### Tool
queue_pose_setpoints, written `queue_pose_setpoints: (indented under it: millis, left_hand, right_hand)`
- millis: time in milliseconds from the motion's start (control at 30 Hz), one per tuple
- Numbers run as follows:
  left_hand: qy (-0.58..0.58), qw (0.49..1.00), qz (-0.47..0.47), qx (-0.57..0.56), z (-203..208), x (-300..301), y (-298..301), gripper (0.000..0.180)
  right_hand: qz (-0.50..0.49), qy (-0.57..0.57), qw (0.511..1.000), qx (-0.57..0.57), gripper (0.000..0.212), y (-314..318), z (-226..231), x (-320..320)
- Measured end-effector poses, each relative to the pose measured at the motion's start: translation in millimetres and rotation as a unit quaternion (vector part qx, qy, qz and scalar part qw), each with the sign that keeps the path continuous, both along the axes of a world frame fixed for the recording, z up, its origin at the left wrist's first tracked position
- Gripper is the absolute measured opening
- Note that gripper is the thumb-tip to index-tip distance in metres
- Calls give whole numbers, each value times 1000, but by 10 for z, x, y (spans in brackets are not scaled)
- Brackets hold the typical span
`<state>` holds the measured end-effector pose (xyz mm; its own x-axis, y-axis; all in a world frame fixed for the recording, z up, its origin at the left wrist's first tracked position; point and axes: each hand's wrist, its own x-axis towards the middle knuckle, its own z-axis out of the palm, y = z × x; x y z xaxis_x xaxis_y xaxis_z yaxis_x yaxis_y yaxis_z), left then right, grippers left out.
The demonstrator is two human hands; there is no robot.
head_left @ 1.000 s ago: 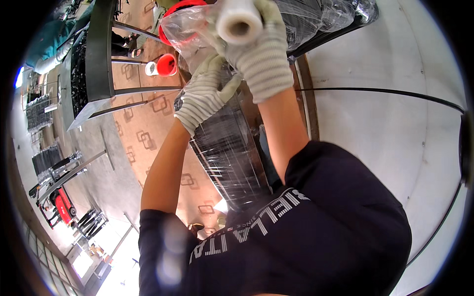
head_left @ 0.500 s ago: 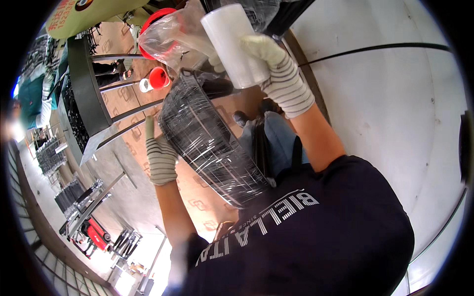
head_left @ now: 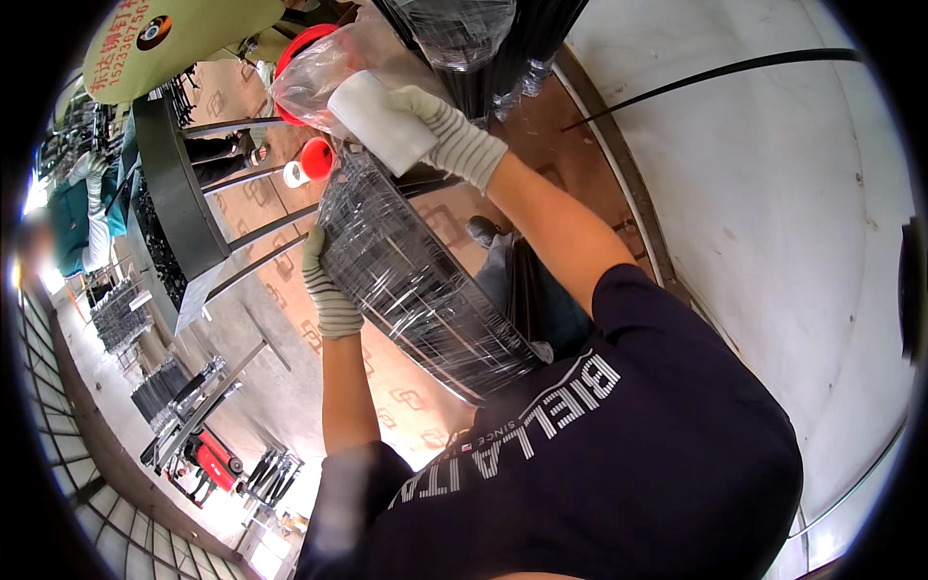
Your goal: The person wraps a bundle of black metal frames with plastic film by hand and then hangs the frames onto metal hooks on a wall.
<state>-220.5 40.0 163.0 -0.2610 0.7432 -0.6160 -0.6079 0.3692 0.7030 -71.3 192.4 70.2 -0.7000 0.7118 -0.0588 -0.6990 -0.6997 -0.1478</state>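
A long bundle of black parts (head_left: 411,275), wrapped in shiny clear film, slants from my torso away toward the far left. My left hand (head_left: 331,290), in a striped knit glove, grips its left edge; some of its fingers are hidden by the bundle. In my right hand (head_left: 445,135), gloved the same way, is a white roll of stretch film (head_left: 382,121), held over the bundle's far end. The strand between roll and bundle cannot be made out.
Beyond the bundle stand a red bucket with a clear plastic bag (head_left: 333,77), a smaller red cup (head_left: 315,158) and more film-wrapped black parts (head_left: 459,34). A dark metal frame (head_left: 179,184) is at left, a pale wall panel (head_left: 744,193) at right. A co-worker (head_left: 82,217) is far left.
My right hand has carried the film roll left and slightly down, over the bundle's far end. My left hand has come in against the bundle's edge. The view has shifted a little.
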Motion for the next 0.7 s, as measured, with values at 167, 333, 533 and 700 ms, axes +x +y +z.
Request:
queue_pose_setpoints:
  millis: [167, 333, 533, 700]
  left_hand:
    - [41, 999, -1, -7, -1, -61, -45, 36]
    - [4, 1000, 1, 10, -139, -326, -195, 40]
    - [-112, 990, -61, 65, -104, -457, -281, 42]
    - [-204, 974, -42, 91, -114, -328, -676, 44]
  right_hand:
    - [42, -17, 999, 16, 50, -51, 354, 110]
    - [124, -52, 991, 10, 49, -750, 499, 353]
    - [185, -191, 963, 47, 63, -1968, 811, 1135]
    - [58, -250, 966, -18, 72, -2740, 1265, 1237]
